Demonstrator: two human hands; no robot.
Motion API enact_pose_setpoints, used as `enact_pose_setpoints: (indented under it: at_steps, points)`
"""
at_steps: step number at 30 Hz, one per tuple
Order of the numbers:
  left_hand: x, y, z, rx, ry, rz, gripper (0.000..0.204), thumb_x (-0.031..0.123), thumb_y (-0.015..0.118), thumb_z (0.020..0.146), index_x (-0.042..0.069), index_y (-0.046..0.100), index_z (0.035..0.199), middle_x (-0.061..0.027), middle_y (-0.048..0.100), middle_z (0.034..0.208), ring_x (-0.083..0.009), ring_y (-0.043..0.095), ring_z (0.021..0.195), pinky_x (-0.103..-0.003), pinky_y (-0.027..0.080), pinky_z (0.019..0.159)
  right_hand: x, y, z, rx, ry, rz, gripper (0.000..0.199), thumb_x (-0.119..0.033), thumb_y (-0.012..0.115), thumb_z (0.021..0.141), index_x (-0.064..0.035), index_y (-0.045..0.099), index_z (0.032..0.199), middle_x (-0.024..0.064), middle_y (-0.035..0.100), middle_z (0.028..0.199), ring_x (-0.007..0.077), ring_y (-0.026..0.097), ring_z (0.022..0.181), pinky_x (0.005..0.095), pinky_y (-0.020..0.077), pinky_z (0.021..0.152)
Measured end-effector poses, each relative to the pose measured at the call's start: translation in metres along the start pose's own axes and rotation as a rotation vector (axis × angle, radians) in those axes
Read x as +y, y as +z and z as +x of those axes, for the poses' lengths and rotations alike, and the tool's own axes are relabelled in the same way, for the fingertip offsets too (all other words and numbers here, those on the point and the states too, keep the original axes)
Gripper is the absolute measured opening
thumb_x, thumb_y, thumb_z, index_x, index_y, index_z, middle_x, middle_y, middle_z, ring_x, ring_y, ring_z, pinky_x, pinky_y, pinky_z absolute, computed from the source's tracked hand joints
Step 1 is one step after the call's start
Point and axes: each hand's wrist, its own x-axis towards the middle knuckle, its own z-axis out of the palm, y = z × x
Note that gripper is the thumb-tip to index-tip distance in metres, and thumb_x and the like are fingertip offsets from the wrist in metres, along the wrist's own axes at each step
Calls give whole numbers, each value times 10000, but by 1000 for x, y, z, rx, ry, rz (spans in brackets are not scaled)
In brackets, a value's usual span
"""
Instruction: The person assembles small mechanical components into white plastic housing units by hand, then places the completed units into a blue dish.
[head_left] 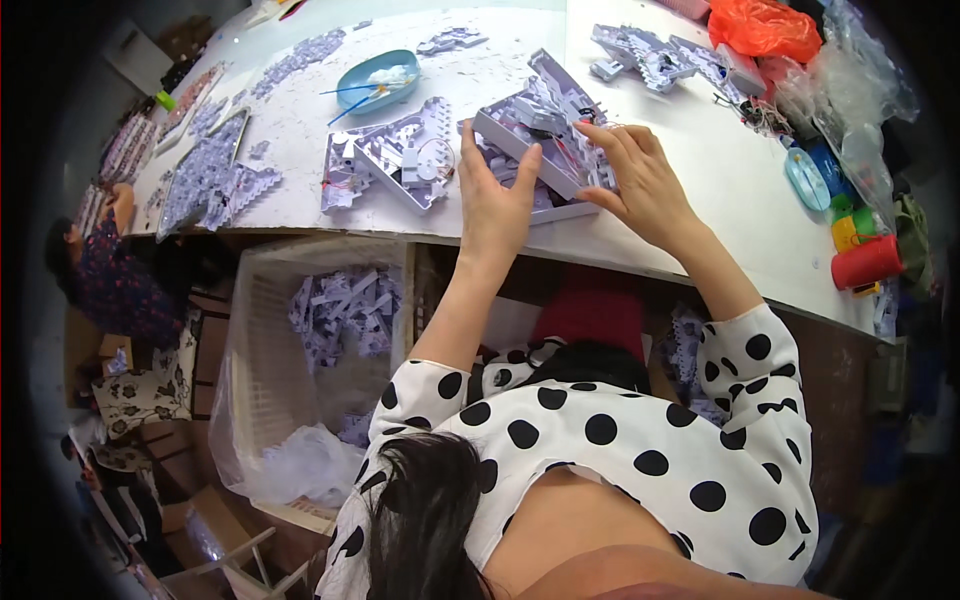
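Observation:
A shallow lavender-grey plastic tray (505, 140), tilted and loaded with small plastic parts and thin red wires, sits over another piece of the same colour on the white table. My left hand (497, 205) is closed at its near left corner, the thumb against the front wall. On the other side, my right hand (643, 185) grips the right end, fingertips by the wires and thumb low at the edge. Just left of my hands lie more open plastic housings (400, 185) with wires and fittings. Behind them stands a light-blue bowl (350, 103) holding white material and blue sticks.
Heaps of lavender parts (215, 180) cover the table's left side; more housings (645, 55) lie at the far right. Plastic bags (765, 30), a red cup (866, 263) and a blue dish (806, 180) line the right edge. Below stands a lined crate (260, 330). Another person (115, 270) sits left.

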Motion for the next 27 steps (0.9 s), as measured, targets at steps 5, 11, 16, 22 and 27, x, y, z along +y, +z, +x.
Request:
enact_pose_setpoints:
  at_steps: [5,11,16,22,27]
  points:
    - [13,0,-3,39,8,60,944,468,667,886,-109,195,1465,-350,378,1368,-438,402,1291,-457,347,1086,17,34,13,229,41,121,587,-459,745,806,-65,518,1176,136,482,995,305,470,986,414,402,907]
    - [10,1,-4,38,-1,205,926,506,675,866,-123,283,1422,-336,401,1343,-430,419,1264,-465,361,1068,12,41,8,553,220,137,589,-462,811,742,-56,559,1087,92,512,955,256,483,874,375,407,806]
    - [8,2,-5,49,-21,260,920,520,679,858,-125,316,1404,-316,421,1323,-420,433,1243,-461,369,1060,34,18,5,647,235,-287,710,-574,759,754,-49,561,1189,133,547,972,298,523,887,402,414,861]
    - [10,4,-4,33,-42,277,888,517,666,868,-119,337,1394,-328,405,1341,-432,411,1271,-469,361,1067,79,11,9,-25,588,354,1153,-741,725,652,50,401,1426,336,370,1436,451,326,1380,509,324,1108]
    - [6,4,-1,19,-30,260,871,504,667,870,-120,347,1386,-335,399,1348,-443,397,1287,-474,355,1074,54,25,10,-191,539,113,861,-634,768,668,-107,580,1322,322,362,1450,417,391,1345,443,350,1099]
